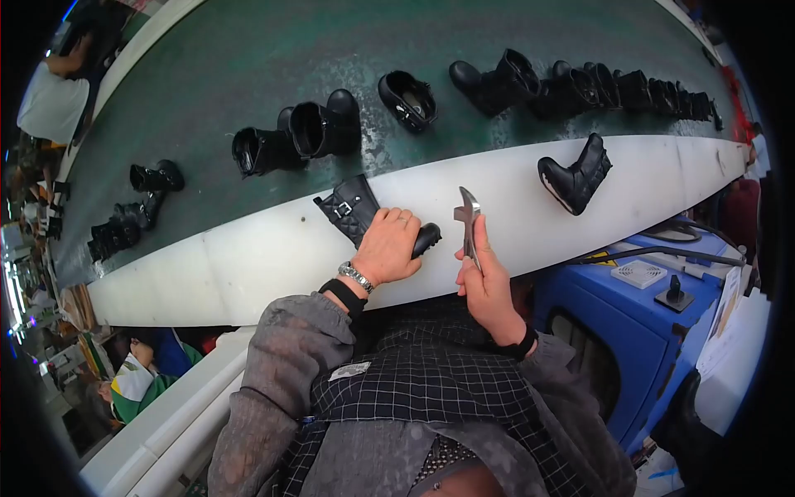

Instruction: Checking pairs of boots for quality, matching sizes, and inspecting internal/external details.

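A black quilted boot point(349, 207) with a buckled strap lies on its side on the white ledge, its toe pointing to the right. My left hand point(387, 248) is closed over the boot's ankle and hides its middle. To the right of it, my right hand point(490, 291) grips metal lasting pincers point(469, 217), held upright with the curved jaw at the top and a square lug on the side. The pincers and the boot are apart. Another black boot point(575, 173) lies tilted on the ledge farther right.
Beyond the white ledge point(190, 277) runs a dark green conveyor belt point(273, 62), bearing several black boots point(325, 128) in a row. A blue machine point(617, 319) stands close at my right. Other people point(56, 103) appear at the far left and lower left.
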Action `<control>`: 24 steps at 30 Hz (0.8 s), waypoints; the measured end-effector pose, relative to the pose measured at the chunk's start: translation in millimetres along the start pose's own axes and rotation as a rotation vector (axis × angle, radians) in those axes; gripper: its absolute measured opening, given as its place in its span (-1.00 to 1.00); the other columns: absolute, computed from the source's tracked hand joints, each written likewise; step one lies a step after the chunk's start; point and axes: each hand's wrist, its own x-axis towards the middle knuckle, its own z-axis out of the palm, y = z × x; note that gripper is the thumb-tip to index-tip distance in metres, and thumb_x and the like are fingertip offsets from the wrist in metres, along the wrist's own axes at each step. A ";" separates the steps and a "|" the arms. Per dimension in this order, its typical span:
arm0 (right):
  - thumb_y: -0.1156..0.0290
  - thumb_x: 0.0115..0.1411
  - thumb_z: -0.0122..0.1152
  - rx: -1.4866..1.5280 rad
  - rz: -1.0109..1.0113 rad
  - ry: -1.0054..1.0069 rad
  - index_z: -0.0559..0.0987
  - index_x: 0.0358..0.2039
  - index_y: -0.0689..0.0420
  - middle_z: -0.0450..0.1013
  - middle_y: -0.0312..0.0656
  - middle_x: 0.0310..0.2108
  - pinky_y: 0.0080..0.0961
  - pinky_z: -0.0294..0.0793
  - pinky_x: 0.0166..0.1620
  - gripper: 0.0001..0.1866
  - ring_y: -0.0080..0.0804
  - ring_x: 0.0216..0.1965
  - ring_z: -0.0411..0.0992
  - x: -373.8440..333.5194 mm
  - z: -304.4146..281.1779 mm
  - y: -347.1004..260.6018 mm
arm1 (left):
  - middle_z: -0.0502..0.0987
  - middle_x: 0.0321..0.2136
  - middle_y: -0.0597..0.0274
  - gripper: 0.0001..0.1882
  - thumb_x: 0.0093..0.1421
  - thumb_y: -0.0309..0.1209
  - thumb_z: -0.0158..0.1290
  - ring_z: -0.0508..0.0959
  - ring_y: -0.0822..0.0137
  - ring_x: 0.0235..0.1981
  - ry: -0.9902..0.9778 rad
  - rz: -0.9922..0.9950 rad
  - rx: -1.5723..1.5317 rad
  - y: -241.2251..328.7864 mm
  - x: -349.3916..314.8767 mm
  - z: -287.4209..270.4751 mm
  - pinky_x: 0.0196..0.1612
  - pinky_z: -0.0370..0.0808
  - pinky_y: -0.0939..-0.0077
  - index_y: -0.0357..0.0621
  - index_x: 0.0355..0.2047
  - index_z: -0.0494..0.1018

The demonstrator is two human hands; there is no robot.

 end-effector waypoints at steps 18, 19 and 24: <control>0.63 0.19 -0.15 0.162 0.105 -0.015 -0.02 0.33 -0.02 0.38 -0.20 -0.33 -0.72 0.37 -0.49 -0.31 -0.66 -0.52 0.30 -7.0 -5.7 1.5 | 0.41 -0.41 0.07 -0.62 -0.25 -0.30 0.14 0.39 0.09 -0.24 0.102 0.032 -0.018 -3.2 3.9 4.8 -0.08 0.25 0.31 -0.24 -0.41 0.35; 0.63 0.19 -0.15 0.161 0.104 -0.015 -0.02 0.33 -0.02 0.38 -0.20 -0.33 -0.72 0.37 -0.49 -0.31 -0.66 -0.52 0.30 -5.8 -3.3 2.9 | 0.41 -0.41 0.07 -0.62 -0.25 -0.30 0.14 0.39 0.09 -0.24 0.096 0.035 -0.020 -2.4 5.3 5.0 -0.08 0.25 0.31 -0.24 -0.41 0.35; 0.61 0.20 -0.17 0.010 0.031 -0.096 -0.04 0.33 -0.04 0.35 -0.18 -0.34 -0.70 0.38 -0.44 -0.31 -0.63 -0.55 0.29 -2.8 -1.6 23.3 | 0.41 -0.40 0.06 -0.61 -0.25 -0.30 0.14 0.39 0.08 -0.24 0.076 0.030 -0.024 -2.7 5.5 3.8 -0.07 0.25 0.31 -0.24 -0.41 0.35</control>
